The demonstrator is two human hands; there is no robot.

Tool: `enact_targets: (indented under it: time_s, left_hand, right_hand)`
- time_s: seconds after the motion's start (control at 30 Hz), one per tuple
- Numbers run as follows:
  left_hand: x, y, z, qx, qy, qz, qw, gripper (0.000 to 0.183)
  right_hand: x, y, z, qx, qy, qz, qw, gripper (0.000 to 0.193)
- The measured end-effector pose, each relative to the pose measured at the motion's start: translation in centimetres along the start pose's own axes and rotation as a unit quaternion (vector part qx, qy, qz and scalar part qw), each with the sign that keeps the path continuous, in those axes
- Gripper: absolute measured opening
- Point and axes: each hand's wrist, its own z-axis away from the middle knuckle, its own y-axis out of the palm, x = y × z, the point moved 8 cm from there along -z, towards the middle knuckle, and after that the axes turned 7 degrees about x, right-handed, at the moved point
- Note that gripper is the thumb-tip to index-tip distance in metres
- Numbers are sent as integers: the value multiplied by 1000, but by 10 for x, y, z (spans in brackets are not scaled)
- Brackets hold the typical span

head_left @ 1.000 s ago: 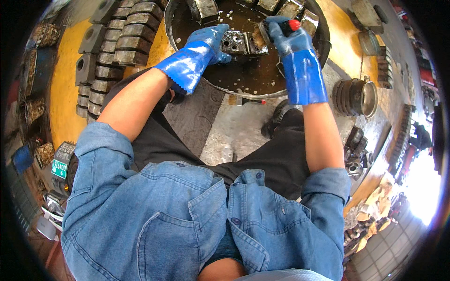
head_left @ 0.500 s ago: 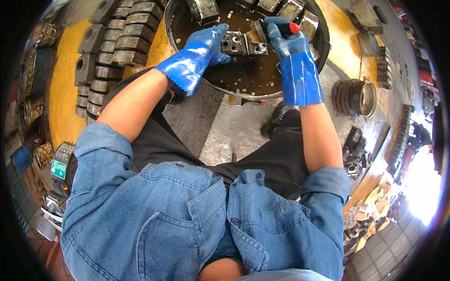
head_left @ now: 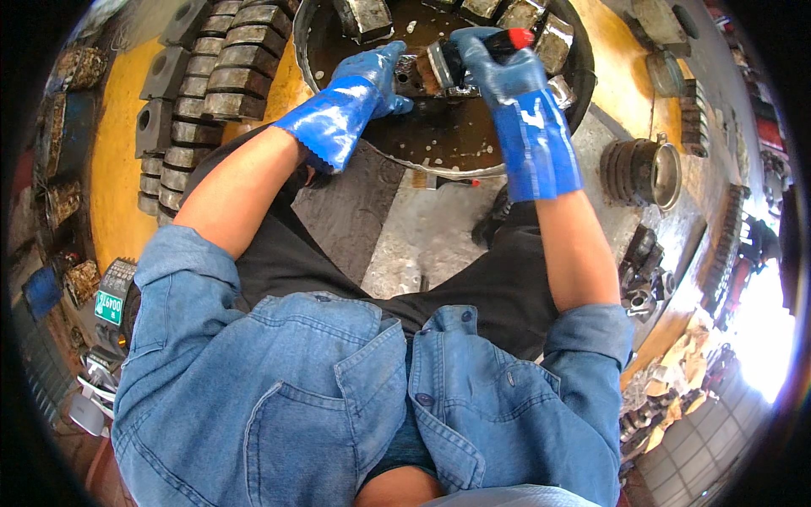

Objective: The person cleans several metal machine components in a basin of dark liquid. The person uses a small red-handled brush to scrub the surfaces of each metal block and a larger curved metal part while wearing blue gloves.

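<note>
My left hand (head_left: 372, 76), in a blue rubber glove, grips the left end of a dark metal block (head_left: 409, 78) with round holes, held over a round basin (head_left: 420, 166) of murky brown liquid. In my right hand (head_left: 505, 68), gloved alike, is a paintbrush (head_left: 449, 64) with a black handle and a red end. Its bristles lie against the block's top and cover part of the holes. Several wet metal blocks (head_left: 365, 17) rest along the basin's far rim.
Rows of metal blocks (head_left: 245, 74) stand on the yellow surface at the left. A ringed metal cylinder (head_left: 640, 173) sits right of the basin, below a glass jar (head_left: 666, 74). Another brush (head_left: 422, 179) lies under the basin's near rim. Metal parts (head_left: 646, 279) are piled farther right.
My right hand has moved left with the paintbrush, whose bristles now reach across the block toward my left hand. My left hand keeps nearly the same place and hold.
</note>
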Motion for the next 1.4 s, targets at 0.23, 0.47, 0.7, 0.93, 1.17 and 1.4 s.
enact_targets:
  time_s: [0.23,0.47,0.7,0.93,1.17,1.4]
  left_hand:
    - [2,6,-7,62,-21,1,998,99]
    - [4,2,-2,56,-25,-1,998,96]
    - [13,7,-10,60,-15,-2,998,95]
    - [22,5,-17,78,-8,-21,997,96]
    - [33,3,-10,80,-31,-23,996,95]
    - [25,5,-19,81,-18,-11,996,94]
  right_hand:
    - [15,-20,6,-57,-17,11,998,31]
    - [44,-25,8,-97,37,89,991,41]
    - [-80,-53,-40,-101,106,166,975,41]
    - [-83,-40,-42,-36,111,169,979,47]
    - [43,-9,-2,-82,69,42,993,46]
    - [-27,-9,-8,-91,148,52,983,39]
